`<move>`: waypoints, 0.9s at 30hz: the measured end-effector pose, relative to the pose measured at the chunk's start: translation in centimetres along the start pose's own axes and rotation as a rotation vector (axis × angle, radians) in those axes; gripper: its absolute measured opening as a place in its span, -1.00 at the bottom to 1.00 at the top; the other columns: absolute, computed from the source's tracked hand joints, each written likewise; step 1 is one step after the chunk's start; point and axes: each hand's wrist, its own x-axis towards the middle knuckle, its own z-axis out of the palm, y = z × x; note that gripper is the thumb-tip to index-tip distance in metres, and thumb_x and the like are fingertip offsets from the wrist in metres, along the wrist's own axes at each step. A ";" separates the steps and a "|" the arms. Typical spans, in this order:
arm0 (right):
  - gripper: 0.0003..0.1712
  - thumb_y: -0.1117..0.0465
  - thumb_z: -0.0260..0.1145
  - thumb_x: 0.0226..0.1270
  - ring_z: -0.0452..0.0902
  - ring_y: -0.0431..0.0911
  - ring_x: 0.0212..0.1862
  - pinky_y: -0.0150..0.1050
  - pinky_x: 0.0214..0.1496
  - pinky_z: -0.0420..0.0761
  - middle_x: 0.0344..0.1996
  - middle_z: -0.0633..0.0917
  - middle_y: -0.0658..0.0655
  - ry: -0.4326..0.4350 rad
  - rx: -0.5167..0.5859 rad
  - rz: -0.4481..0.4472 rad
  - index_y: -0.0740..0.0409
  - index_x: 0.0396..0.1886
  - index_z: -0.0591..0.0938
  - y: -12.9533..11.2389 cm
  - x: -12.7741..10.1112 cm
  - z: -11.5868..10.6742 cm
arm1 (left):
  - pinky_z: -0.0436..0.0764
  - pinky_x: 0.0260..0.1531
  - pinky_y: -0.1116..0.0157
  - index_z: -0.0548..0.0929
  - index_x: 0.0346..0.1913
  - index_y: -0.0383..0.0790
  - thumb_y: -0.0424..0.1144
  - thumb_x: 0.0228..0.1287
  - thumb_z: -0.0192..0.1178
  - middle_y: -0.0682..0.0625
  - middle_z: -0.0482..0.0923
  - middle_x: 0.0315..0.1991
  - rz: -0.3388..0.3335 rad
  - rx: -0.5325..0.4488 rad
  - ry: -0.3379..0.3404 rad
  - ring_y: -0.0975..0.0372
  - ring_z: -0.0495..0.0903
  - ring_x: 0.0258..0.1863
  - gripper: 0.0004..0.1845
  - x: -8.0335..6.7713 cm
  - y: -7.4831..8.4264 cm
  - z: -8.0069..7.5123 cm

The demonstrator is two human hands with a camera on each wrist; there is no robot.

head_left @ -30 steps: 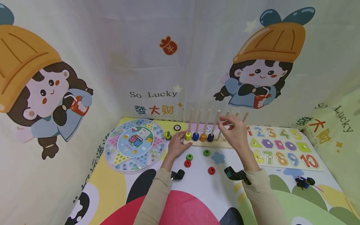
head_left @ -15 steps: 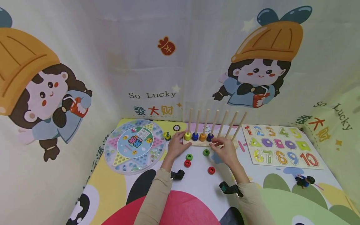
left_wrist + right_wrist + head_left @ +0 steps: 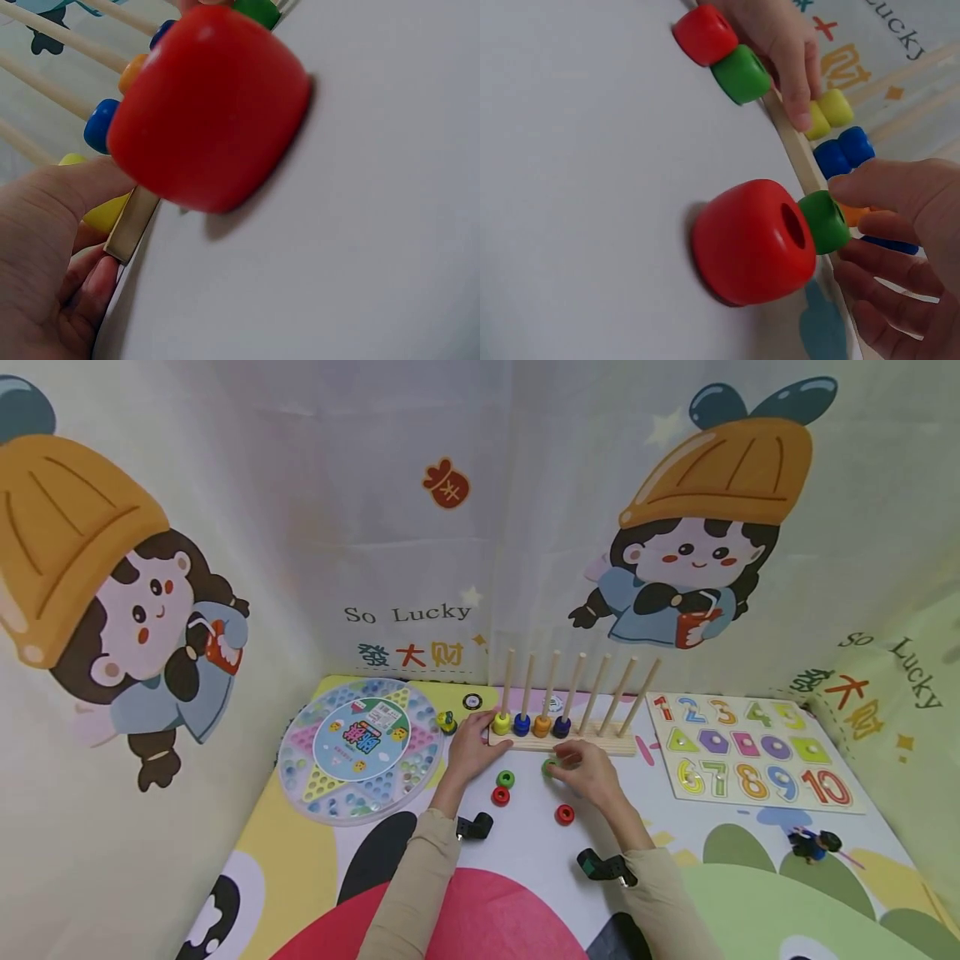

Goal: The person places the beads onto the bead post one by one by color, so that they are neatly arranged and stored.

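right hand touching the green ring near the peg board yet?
Touching. The right wrist view shows the right hand with fingers on the green ring.

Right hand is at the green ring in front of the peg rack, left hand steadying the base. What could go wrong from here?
1. The right hand pinches the green ring only at its edge; it might slip and roll.
2. A red ring lies close beside it and could get knocked.
3. The pegs lean, so threading may snag; the left hand holds only one end of the base.
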 end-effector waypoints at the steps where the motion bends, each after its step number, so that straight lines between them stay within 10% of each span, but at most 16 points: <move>1: -0.63 0.21 0.52 0.11 0.66 0.04 -0.18 -0.08 -0.20 0.64 -0.23 0.73 0.17 -0.005 -0.012 -0.004 0.27 -0.09 0.71 0.0 0.0 0.1 | 0.55 -0.19 0.21 0.50 0.36 -0.15 -0.05 0.12 0.44 -0.17 0.47 0.23 0.001 -0.001 0.000 0.09 0.52 -0.10 -0.28 0.0 0.0 0.0; 27: -0.70 0.34 0.46 0.16 0.70 0.14 -0.19 0.01 -0.21 0.69 -0.18 0.73 0.29 0.116 -0.009 -0.202 0.37 -0.10 0.71 -2.0 0.3 -4.4 | 0.56 -0.20 0.17 0.53 0.33 -0.18 -0.07 0.10 0.43 -0.21 0.51 0.18 0.067 -0.014 0.051 0.05 0.53 -0.11 -0.30 -0.5 0.2 -0.1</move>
